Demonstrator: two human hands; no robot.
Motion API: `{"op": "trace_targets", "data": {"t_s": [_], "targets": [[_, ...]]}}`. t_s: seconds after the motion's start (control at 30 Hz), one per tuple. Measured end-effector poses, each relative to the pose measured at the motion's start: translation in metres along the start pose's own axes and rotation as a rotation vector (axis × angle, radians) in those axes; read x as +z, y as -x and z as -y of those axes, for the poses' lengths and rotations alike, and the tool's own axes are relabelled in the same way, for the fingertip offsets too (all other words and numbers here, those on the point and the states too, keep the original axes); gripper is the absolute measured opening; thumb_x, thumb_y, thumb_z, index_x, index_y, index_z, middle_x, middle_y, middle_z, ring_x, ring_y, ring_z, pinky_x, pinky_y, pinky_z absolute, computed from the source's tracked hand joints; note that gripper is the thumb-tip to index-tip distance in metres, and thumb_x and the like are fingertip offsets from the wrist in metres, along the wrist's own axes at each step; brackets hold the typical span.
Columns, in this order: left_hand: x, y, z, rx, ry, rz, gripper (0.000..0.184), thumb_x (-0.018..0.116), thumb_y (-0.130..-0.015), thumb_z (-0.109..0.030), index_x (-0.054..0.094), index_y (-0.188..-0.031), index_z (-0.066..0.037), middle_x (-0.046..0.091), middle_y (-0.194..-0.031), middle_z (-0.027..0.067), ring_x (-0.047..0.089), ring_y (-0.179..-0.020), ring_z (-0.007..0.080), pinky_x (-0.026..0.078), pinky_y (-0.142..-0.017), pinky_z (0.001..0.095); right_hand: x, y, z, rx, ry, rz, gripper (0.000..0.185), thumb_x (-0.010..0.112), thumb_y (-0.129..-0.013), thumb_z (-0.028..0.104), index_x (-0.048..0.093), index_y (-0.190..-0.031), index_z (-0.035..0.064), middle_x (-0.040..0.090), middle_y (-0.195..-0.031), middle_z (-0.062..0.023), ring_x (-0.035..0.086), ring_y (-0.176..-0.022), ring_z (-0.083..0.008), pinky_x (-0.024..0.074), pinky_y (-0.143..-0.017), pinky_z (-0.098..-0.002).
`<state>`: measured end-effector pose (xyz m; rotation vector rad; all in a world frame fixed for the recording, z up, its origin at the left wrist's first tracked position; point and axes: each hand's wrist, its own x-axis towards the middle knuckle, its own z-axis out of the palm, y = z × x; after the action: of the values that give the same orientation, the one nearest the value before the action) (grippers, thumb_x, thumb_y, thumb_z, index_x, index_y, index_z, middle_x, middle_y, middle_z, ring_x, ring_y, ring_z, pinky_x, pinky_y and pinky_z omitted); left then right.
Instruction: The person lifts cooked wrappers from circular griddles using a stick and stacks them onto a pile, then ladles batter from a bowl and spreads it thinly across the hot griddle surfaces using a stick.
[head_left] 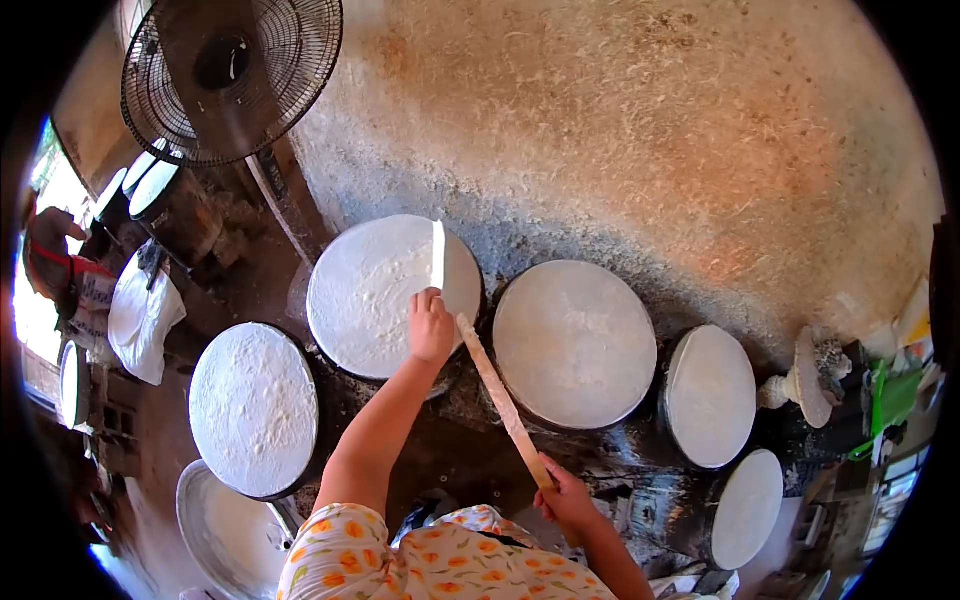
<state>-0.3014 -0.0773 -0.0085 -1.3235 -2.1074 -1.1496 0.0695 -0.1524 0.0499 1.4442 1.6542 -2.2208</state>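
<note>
My left hand (431,328) reaches over the large round griddle (370,300), its fingers closed on a narrow white flat strip (438,255). That strip lies across the right part of the griddle, whose surface carries a white, partly bubbled layer. Lower down, my right hand (568,502) grips one end of a long flat wooden stick (505,405). Its far end, coated in pale residue, points up between this griddle and the neighbouring round griddle (575,345), close to my left wrist. The neighbouring griddle has a smoother whitish surface.
A bubbled white round griddle (253,410) stands at left, above a metal basin (235,530) of white liquid. Two more round griddles (710,395) are at right. A fan (230,75) stands upper left, before a rough wall (620,130). Another person (60,250) is far left.
</note>
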Motion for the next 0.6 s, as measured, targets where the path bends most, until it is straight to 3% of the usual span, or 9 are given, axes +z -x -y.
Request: {"op": "trace_targets", "data": {"t_s": [0.17,0.33,0.4,0.47,0.53,0.6], "targets": [[-0.037,-0.008,0.008,-0.135,0.124,-0.095,0.010,0.050,-0.081,0.001,0.050,-0.091,0.003,0.054,-0.101,0.0185,0.052,-0.091,0.0395,0.045,-0.079,0.0441,-0.001,-0.003,-0.005,-0.033,0.090,0.007,0.069,0.044,-0.084,-0.003,0.027,-0.144,0.0262,0.059,-0.072,-0.0045,0.050,-0.051,-0.0086,0.0428,-0.046,-0.0235],[-0.078,-0.029,0.060,-0.246,0.023,-0.067,0.008,0.050,-0.081,0.000,0.052,-0.089,0.000,0.055,-0.090,0.0207,0.055,-0.083,0.0404,0.045,-0.071,0.0466,-0.001,0.008,0.007,-0.006,0.057,-0.060,0.068,0.047,-0.082,-0.003,0.034,-0.142,0.0258,0.057,-0.074,-0.0034,0.048,-0.053,-0.0077,0.0421,-0.048,-0.0227],[-0.114,-0.059,0.081,-0.274,0.019,0.049,0.003,0.052,-0.079,0.001,0.052,-0.082,0.000,0.055,-0.077,0.0179,0.055,-0.073,0.0355,0.045,-0.064,0.0409,-0.002,0.011,0.007,-0.011,0.052,-0.066,0.066,0.046,-0.082,-0.004,0.036,-0.141,0.0239,0.057,-0.073,-0.0032,0.048,-0.053,-0.0075,0.0415,-0.048,-0.0222],[-0.146,-0.088,0.094,-0.210,0.246,-0.005,0.005,0.055,-0.076,0.003,0.052,-0.077,0.000,0.051,-0.068,0.0127,0.052,-0.063,0.0248,0.043,-0.061,0.0327,-0.002,0.011,0.002,0.008,-0.030,-0.069,0.066,0.046,-0.082,-0.005,0.036,-0.141,0.0225,0.057,-0.073,-0.0034,0.047,-0.052,-0.0074,0.0411,-0.047,-0.0226],[-0.171,-0.110,0.117,-0.134,0.289,-0.039,0.008,0.056,-0.076,0.005,0.054,-0.083,0.001,0.053,-0.074,0.0072,0.049,-0.067,0.0138,0.041,-0.061,0.0259,0.002,0.014,0.005,0.015,-0.032,-0.085,0.068,0.046,-0.081,-0.005,0.035,-0.142,0.0234,0.056,-0.073,-0.0043,0.046,-0.053,-0.0078,0.0392,-0.049,-0.0216],[-0.191,-0.129,0.134,-0.150,0.359,-0.073,0.014,0.053,-0.080,0.006,0.058,-0.092,0.002,0.056,-0.084,0.0040,0.050,-0.074,0.0097,0.043,-0.066,0.0230,0.004,0.014,0.000,0.001,-0.031,-0.118,0.068,0.045,-0.080,-0.004,0.035,-0.142,0.0234,0.056,-0.072,-0.0046,0.046,-0.053,-0.0077,0.0399,-0.048,-0.0220]]}}
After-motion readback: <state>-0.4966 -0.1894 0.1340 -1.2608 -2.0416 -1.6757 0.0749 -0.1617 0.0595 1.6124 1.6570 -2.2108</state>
